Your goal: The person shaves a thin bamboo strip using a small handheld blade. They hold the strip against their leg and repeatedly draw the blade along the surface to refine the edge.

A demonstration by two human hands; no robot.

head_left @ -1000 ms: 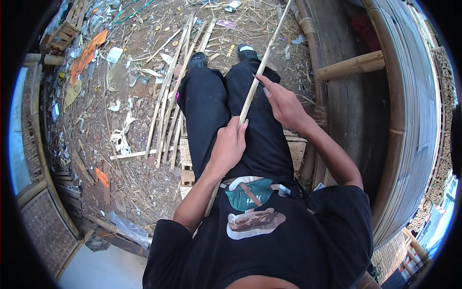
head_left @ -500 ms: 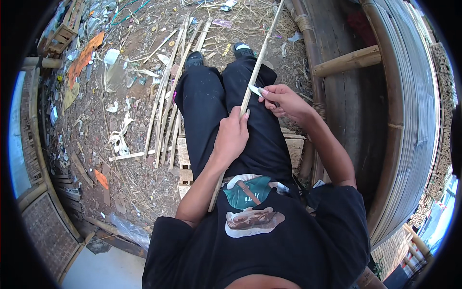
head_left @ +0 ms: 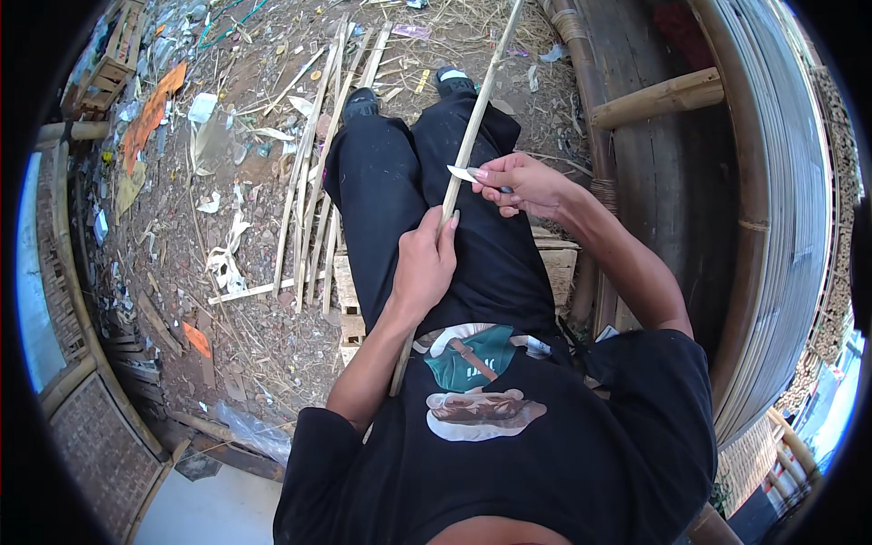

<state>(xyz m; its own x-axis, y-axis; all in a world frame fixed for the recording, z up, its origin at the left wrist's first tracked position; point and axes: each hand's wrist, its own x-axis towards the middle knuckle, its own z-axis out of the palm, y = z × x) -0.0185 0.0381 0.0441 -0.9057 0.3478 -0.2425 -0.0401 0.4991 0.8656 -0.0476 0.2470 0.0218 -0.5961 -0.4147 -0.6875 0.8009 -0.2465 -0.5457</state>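
Fingers [head_left: 428, 233] snug around strip [head_left: 469, 141] and knife [head_left: 460, 173].

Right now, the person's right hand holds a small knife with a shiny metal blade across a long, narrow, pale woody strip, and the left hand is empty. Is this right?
Not quite: the left hand is not empty. The head view shows it gripping the long, pale strip. The right hand does hold the small knife across it.

Knife blade [head_left: 461, 173] lower down the strip [head_left: 484, 91], nearer the left grip [head_left: 425, 263] than before
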